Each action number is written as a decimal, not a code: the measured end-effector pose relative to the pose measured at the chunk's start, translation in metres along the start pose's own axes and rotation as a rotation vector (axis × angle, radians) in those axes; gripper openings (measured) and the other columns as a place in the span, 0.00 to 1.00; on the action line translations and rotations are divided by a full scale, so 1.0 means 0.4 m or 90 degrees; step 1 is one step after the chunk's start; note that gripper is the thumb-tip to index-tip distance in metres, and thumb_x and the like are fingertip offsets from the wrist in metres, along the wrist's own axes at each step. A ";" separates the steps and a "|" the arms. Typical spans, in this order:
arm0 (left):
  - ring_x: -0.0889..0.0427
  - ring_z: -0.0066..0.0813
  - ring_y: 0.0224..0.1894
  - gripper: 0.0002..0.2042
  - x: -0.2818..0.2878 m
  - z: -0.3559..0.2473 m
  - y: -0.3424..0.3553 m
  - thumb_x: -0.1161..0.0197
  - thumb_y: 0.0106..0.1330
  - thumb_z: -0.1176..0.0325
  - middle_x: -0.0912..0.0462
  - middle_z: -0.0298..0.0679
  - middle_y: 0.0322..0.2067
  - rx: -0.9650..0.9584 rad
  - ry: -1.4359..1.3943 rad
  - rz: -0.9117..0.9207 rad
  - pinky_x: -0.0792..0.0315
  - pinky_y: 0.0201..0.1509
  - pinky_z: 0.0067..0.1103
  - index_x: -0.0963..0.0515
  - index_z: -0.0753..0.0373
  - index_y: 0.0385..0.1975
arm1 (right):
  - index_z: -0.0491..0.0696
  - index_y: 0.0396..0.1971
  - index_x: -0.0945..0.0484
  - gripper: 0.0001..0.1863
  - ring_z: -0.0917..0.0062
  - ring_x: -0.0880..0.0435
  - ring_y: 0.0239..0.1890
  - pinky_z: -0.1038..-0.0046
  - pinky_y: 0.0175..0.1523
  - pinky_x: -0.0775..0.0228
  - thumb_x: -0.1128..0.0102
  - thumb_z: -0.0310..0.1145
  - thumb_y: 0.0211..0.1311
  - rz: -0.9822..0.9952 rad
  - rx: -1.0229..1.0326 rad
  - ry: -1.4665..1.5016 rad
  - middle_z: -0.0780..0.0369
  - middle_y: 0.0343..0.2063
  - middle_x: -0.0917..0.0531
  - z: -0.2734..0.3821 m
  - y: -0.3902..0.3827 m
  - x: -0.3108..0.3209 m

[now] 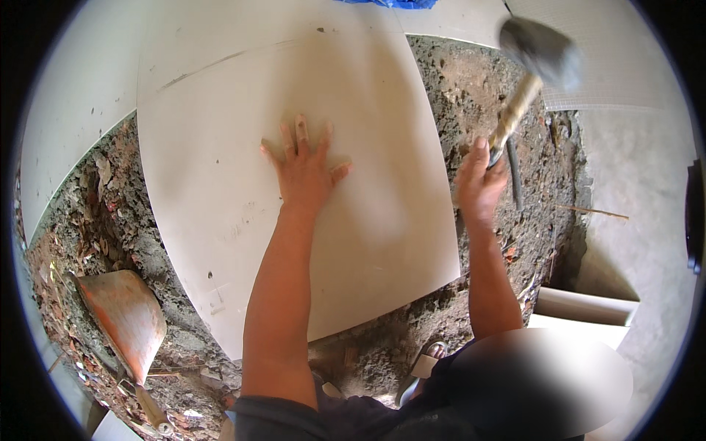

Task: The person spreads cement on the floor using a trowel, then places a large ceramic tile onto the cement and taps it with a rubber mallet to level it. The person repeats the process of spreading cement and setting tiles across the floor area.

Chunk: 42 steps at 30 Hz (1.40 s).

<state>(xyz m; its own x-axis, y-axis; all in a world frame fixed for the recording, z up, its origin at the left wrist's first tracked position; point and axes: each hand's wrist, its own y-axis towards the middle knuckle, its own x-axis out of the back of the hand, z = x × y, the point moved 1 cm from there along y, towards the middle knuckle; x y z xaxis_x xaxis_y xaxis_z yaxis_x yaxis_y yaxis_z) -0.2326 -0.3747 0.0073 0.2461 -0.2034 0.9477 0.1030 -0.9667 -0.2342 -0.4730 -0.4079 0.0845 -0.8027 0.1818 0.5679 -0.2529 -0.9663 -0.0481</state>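
Right, fingers first: the left hand (304,170) lies flat w/ fingers spread, palm pressed on the large pale square floor tile (243,125), gripping nothing. That tile sits on rough grey-brown mortar bed (471,88), w/ other pale laid tiles (81,88) touching its far and left edges. The right hand (479,184) is clenched round the wooden handle of a rubber mallet with a dark grey head (540,48); the head is raised above the tile's right edge, blurred, over the mortar. Further out: a dark thin pipe (515,173) lies in the mortar just beside the right hand. At lower left, an orange-stained metal trowel (125,316) rests on rubble, well apart from both hands. A pale tile offcut (585,307) lies at lower right by the wall.
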 end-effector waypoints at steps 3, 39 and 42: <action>0.67 0.48 0.74 0.40 -0.001 -0.001 0.002 0.50 0.60 0.33 0.61 0.44 0.72 0.004 0.010 0.007 0.70 0.67 0.60 0.54 0.38 0.70 | 0.41 0.33 0.28 0.22 0.83 0.28 0.18 0.76 0.21 0.35 0.49 0.49 0.69 0.005 0.147 -0.330 0.66 0.16 0.27 -0.052 0.015 -0.007; 0.69 0.46 0.74 0.49 -0.057 -0.157 -0.116 0.44 0.54 0.32 0.65 0.45 0.72 -0.033 0.037 0.101 0.72 0.68 0.58 0.57 0.48 0.71 | 0.43 0.33 0.29 0.14 0.73 0.22 0.19 0.70 0.23 0.31 0.51 0.41 0.69 0.201 -0.191 -0.185 0.57 0.21 0.20 -0.242 -0.238 0.256; 0.68 0.46 0.74 0.48 -0.049 -0.153 -0.113 0.45 0.55 0.33 0.63 0.44 0.72 -0.035 0.038 0.069 0.72 0.67 0.60 0.56 0.48 0.71 | 0.42 0.32 0.31 0.16 0.71 0.22 0.18 0.70 0.24 0.31 0.51 0.42 0.69 0.075 0.078 0.184 0.55 0.21 0.20 -0.220 -0.246 0.291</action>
<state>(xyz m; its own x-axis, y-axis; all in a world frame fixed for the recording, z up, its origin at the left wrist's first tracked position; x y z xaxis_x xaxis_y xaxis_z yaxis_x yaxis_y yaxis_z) -0.3012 -0.3366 0.0126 0.1953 -0.3143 0.9290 0.0257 -0.9453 -0.3252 -0.5889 -0.2757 0.0829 -0.9469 0.0942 0.3074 -0.0962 -0.9953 0.0088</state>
